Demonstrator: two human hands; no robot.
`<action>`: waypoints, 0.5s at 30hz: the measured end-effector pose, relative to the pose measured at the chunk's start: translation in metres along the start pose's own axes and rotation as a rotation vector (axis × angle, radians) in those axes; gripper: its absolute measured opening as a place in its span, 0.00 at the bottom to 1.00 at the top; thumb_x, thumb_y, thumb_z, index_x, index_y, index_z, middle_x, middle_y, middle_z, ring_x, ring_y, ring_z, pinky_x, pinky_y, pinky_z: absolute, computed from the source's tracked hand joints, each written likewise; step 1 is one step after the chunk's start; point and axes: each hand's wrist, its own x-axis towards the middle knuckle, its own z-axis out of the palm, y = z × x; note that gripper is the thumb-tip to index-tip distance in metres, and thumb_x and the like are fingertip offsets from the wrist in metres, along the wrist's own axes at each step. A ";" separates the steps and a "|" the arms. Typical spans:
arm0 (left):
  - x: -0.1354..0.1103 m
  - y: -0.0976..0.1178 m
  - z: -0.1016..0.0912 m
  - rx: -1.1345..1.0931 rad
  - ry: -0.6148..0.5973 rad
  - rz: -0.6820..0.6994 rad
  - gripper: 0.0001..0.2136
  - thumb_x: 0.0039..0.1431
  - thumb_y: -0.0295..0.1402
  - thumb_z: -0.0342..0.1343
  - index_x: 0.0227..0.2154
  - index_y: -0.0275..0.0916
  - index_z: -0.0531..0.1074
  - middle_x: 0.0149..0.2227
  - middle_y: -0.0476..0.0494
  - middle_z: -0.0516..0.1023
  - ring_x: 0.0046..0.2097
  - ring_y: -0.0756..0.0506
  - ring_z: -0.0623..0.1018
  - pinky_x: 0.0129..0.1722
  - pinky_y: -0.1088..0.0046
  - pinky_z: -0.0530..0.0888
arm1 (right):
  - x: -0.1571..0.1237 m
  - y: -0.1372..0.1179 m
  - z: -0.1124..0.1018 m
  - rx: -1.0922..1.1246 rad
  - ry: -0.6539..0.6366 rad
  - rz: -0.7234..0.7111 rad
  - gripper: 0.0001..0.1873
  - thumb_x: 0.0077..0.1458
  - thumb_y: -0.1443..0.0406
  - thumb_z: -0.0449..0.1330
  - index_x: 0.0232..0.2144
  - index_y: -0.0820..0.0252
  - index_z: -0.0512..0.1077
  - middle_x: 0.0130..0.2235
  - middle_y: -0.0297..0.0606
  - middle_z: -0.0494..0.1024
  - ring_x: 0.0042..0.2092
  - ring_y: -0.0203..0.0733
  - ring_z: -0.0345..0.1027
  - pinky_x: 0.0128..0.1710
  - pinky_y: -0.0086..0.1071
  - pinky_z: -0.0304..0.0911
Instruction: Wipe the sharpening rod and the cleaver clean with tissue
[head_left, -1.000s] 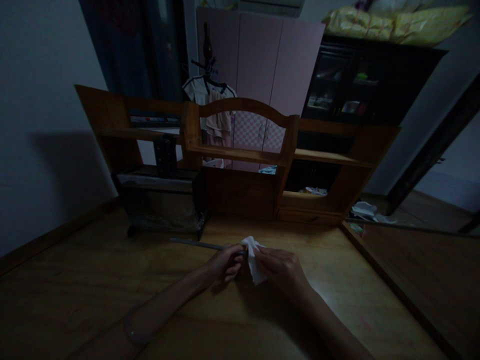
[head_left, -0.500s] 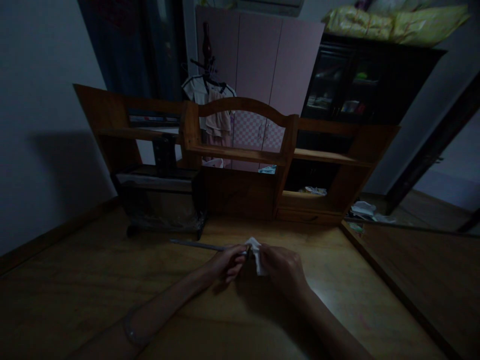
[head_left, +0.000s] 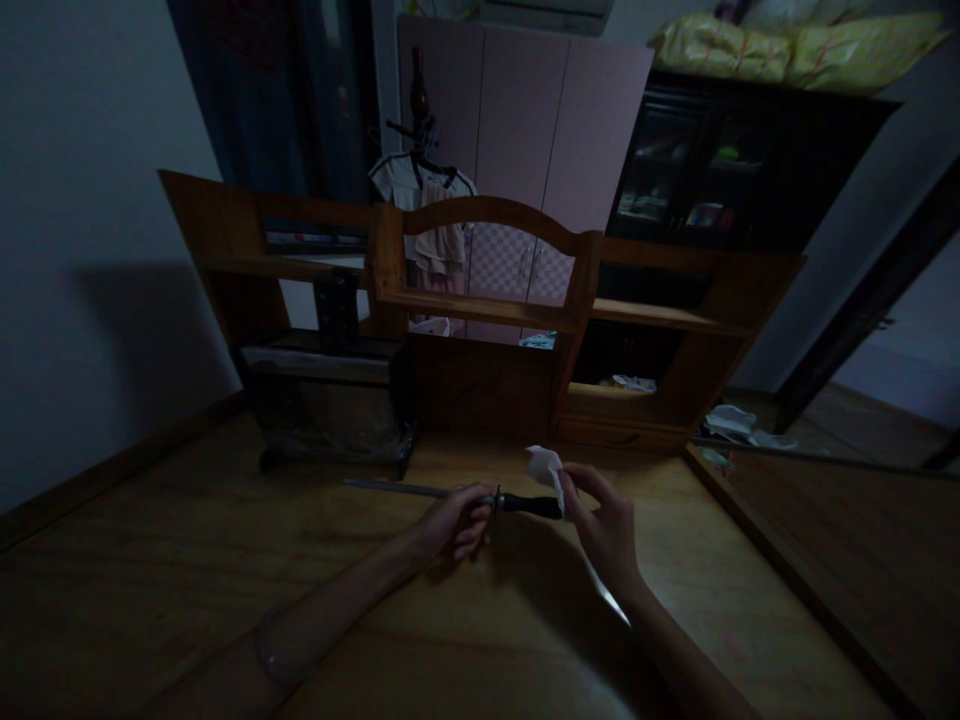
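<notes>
In a dim room my left hand is closed round a long sharpening steel, gripping it near the guard. Its grey rod points left over the wooden table and its black handle points right. My right hand pinches a crumpled white tissue at the far end of the black handle. Both hands hover just above the table, in front of the shelf unit.
A wooden shelf unit with an arched top stands at the table's back. A dark box-like object sits at its left foot. Behind are a pink wardrobe, hanging clothes and a dark glass cabinet.
My right hand has slid the tissue to the right along the handle, baring the black handle that it covered before. My left hand has kept its grip in place.
</notes>
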 end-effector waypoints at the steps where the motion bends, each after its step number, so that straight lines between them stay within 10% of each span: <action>1: 0.000 0.000 0.001 0.017 -0.003 -0.009 0.21 0.54 0.52 0.45 0.17 0.42 0.53 0.08 0.57 0.54 0.11 0.52 0.58 0.14 0.77 0.57 | -0.001 0.001 0.001 -0.021 -0.010 -0.024 0.10 0.59 0.60 0.55 0.37 0.58 0.74 0.37 0.38 0.78 0.39 0.42 0.72 0.36 0.30 0.66; 15: -0.015 0.006 0.020 0.204 -0.031 0.077 0.19 0.56 0.51 0.45 0.22 0.41 0.57 0.14 0.56 0.58 0.14 0.54 0.58 0.14 0.79 0.56 | -0.006 -0.004 0.007 -0.141 -0.597 -0.235 0.12 0.62 0.66 0.49 0.41 0.58 0.72 0.35 0.38 0.73 0.36 0.38 0.68 0.37 0.30 0.62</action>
